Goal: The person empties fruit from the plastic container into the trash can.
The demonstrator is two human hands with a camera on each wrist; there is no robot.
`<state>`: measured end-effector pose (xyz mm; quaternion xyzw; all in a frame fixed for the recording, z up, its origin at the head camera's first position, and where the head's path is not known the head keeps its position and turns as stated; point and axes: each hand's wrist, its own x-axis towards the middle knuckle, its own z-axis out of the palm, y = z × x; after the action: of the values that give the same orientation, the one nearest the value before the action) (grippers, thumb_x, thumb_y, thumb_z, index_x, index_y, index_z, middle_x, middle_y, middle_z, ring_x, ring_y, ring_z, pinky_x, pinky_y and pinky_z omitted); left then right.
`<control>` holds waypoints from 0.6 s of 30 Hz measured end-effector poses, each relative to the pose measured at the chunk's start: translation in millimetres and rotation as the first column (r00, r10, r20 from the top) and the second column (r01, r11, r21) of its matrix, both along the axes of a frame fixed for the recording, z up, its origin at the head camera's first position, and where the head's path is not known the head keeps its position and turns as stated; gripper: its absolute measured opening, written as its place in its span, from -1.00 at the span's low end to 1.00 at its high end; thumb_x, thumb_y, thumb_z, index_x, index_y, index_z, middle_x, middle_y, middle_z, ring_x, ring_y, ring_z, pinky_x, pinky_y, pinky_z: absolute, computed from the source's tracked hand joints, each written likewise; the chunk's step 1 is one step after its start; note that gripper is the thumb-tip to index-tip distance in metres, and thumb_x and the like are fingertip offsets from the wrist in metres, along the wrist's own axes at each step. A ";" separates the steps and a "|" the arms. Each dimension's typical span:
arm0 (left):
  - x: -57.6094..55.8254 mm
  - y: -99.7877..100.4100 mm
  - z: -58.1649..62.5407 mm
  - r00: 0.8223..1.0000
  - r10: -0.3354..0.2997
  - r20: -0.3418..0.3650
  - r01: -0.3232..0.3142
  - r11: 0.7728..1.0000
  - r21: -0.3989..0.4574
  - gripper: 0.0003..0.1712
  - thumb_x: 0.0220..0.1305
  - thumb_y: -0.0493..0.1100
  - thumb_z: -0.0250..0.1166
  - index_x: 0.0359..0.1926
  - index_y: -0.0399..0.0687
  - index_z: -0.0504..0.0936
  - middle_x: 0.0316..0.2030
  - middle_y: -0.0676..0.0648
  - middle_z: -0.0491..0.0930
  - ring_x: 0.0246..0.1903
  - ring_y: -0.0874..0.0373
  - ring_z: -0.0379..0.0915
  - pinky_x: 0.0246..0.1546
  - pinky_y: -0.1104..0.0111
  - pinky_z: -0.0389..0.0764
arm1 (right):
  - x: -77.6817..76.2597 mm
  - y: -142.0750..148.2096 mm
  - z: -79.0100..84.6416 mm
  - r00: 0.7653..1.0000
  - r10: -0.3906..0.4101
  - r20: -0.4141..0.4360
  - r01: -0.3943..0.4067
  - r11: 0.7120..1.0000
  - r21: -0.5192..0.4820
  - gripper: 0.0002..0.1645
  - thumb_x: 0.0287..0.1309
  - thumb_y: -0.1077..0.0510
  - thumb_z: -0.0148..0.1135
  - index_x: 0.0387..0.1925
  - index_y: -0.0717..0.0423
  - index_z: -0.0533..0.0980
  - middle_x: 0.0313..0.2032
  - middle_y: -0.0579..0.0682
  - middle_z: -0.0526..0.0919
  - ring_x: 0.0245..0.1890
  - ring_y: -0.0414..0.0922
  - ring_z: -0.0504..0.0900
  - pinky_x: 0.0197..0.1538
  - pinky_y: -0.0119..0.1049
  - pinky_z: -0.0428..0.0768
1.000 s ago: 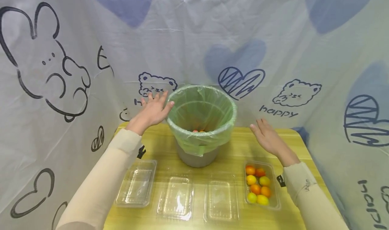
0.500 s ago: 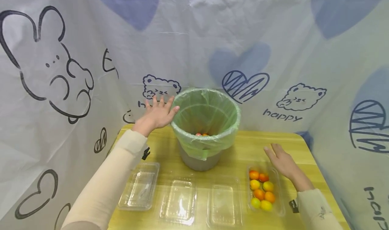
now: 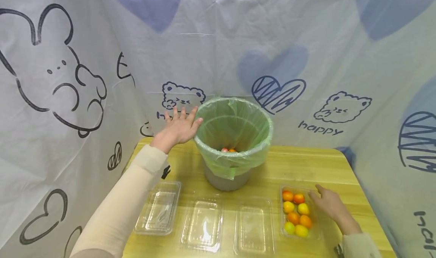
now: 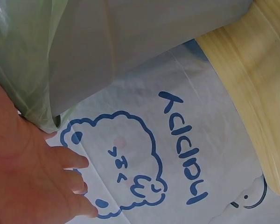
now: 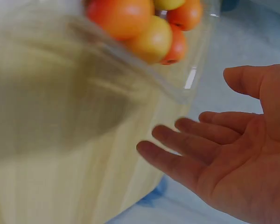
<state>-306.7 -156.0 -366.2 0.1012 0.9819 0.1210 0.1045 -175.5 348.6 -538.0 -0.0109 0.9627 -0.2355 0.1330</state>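
Note:
My left hand (image 3: 178, 130) lies with spread, straight fingers against the left rim of a grey bin lined with a green plastic bag (image 3: 235, 160). Its palm and fingers also show beside the bag in the left wrist view. Inside the bin, a few pink and orange round things (image 3: 228, 150) are partly visible at the bottom. To the right, my right hand (image 3: 329, 203) hovers beside a clear plastic box (image 3: 316, 232) holding several small round red, orange and yellow fruits (image 3: 293, 218). Apart from the box, its fingers (image 5: 177, 165) are extended and hold nothing.
Three clear plastic boxes stand in a row along the front: a left one (image 3: 158, 209), a middle one (image 3: 202, 224) and a right one (image 3: 254, 226). Printed cloth walls (image 3: 218, 42) enclose the wooden table (image 3: 327, 163) at the back and sides.
My right hand has come down and toward me, from beyond the fruit box to its right side. My left hand has stayed at the bin's rim. The head view has shifted slightly.

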 end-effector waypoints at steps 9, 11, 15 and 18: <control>1.3 -1.5 -1.5 1.000 0.002 -0.004 -0.002 1.000 0.020 -0.16 0.63 0.37 -0.49 0.71 0.17 -0.38 0.65 -0.42 -0.40 0.60 -0.43 -0.73 0.53 -0.41 -0.67 | 15.2 6.9 -25.8 0.996 -0.087 -0.037 0.082 0.990 -0.112 -0.33 0.49 0.10 0.14 0.28 0.67 0.38 -0.06 0.50 0.74 -0.29 0.16 0.81 -0.31 -0.07 0.83; 1.1 -1.5 -1.5 1.000 0.004 -0.008 -0.003 1.000 0.022 -0.16 0.63 0.37 -0.49 0.71 0.17 -0.38 0.65 -0.42 -0.40 0.60 -0.43 -0.73 0.53 -0.41 -0.67 | 18.1 6.8 -28.1 0.992 -0.125 -0.018 0.121 0.981 -0.154 -0.37 0.47 0.12 0.16 0.27 0.64 0.41 -0.07 0.48 0.75 -0.41 0.00 0.78 -0.46 -0.22 0.78; 0.3 -1.2 -2.6 1.000 0.004 -0.010 -0.004 1.000 0.017 -0.17 0.63 0.37 -0.50 0.71 0.17 -0.38 0.65 -0.42 -0.39 0.61 -0.44 -0.72 0.53 -0.41 -0.67 | 21.4 8.7 -33.9 0.992 -0.119 -0.030 0.115 0.986 -0.121 -0.48 0.46 0.13 0.17 0.16 0.57 0.54 -0.11 0.40 0.78 -0.39 -0.04 0.78 -0.38 -0.21 0.80; 0.3 -1.0 -3.3 1.000 0.007 -0.007 -0.007 1.000 0.021 -0.17 0.64 0.36 -0.48 0.72 0.16 -0.37 0.65 -0.42 -0.39 0.61 -0.44 -0.72 0.53 -0.42 -0.66 | 22.3 9.6 -38.2 0.993 -0.116 -0.028 0.112 0.989 -0.101 -0.50 0.47 0.10 0.18 0.11 0.54 0.58 -0.10 0.38 0.78 -0.27 0.01 0.79 -0.28 -0.20 0.82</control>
<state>-306.4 -156.9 -369.5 0.0992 0.9814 0.1312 0.0994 -153.2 358.2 -576.1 0.0335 0.9510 -0.2899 0.1023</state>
